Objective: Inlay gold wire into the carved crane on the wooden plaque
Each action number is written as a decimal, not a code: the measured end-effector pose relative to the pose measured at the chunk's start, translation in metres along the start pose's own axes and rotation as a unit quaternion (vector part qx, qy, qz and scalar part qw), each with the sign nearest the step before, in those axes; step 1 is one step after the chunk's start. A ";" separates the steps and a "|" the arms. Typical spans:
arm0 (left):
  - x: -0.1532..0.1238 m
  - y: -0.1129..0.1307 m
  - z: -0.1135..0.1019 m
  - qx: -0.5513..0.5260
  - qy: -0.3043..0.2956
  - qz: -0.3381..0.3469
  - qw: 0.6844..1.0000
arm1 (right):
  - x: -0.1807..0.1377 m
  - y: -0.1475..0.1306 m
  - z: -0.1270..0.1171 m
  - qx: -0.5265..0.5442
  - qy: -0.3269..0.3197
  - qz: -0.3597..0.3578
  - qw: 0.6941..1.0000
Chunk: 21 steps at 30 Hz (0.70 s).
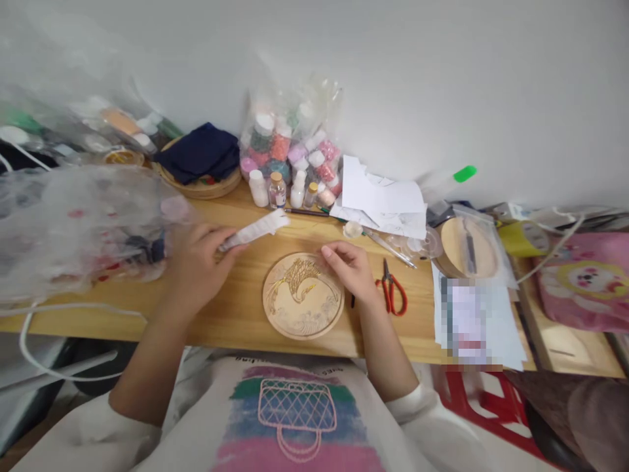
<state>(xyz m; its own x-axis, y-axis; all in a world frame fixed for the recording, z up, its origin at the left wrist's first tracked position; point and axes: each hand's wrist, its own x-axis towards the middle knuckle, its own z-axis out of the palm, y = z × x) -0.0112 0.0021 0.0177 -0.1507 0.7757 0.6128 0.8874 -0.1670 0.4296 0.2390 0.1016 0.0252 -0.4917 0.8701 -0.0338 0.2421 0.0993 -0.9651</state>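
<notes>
A round wooden plaque [303, 296] with a gold wire bird design lies on the wooden table [236, 308] in front of me. My right hand [350, 270] rests at the plaque's upper right edge with its fingers curled and pinched against the wood; what they hold, if anything, I cannot make out. My left hand [201, 265] is to the left of the plaque, closed around a white tube-like bottle [255, 231] that points up and to the right.
Red-handled scissors [392, 292] lie right of my right hand. Small bottles [278, 189] and a bag of coloured jars [289, 147] stand behind. White papers [381, 196], a second wooden disc [466, 247] and plastic bags [73, 223] crowd the sides. A white cable [59, 308] hangs at the left.
</notes>
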 end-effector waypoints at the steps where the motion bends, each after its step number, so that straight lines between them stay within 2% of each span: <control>1: 0.003 0.014 0.002 -0.027 -0.018 0.030 0.999 | -0.002 -0.002 0.004 0.030 -0.029 -0.004 0.999; 4: 0.009 0.053 0.014 -0.062 -0.136 0.087 0.985 | -0.006 -0.003 0.015 0.133 -0.097 -0.018 0.986; 6: 0.008 0.065 0.021 -0.061 -0.154 0.090 0.982 | -0.006 -0.001 0.017 0.169 -0.095 -0.015 0.981; 9: -0.003 0.062 0.023 -0.049 -0.123 0.018 0.991 | -0.001 0.002 0.008 0.167 -0.046 0.014 0.985; 11: -0.015 0.052 0.018 -0.001 -0.105 -0.048 0.993 | 0.005 0.005 -0.002 0.157 0.000 0.029 0.987; 13: -0.028 0.044 0.012 0.049 -0.126 -0.094 0.986 | 0.010 0.008 -0.010 0.161 0.048 0.030 0.985; 15: -0.039 0.041 0.008 0.049 -0.164 -0.106 0.980 | 0.012 0.011 -0.014 0.175 0.079 0.027 0.981; 18: -0.046 0.045 0.007 0.028 -0.189 -0.101 0.976 | 0.013 0.012 -0.013 0.194 0.069 0.031 0.978; 21: -0.041 0.053 0.009 0.044 -0.225 -0.124 0.965 | 0.013 0.011 -0.012 0.215 0.047 0.023 0.975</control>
<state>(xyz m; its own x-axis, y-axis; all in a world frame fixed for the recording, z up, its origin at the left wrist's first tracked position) 0.0464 -0.0330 0.0093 -0.1763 0.9745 0.1388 0.8851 0.0952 0.4555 0.2454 0.1193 0.0167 -0.4040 0.9117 -0.0749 -0.1217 -0.1348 -0.9834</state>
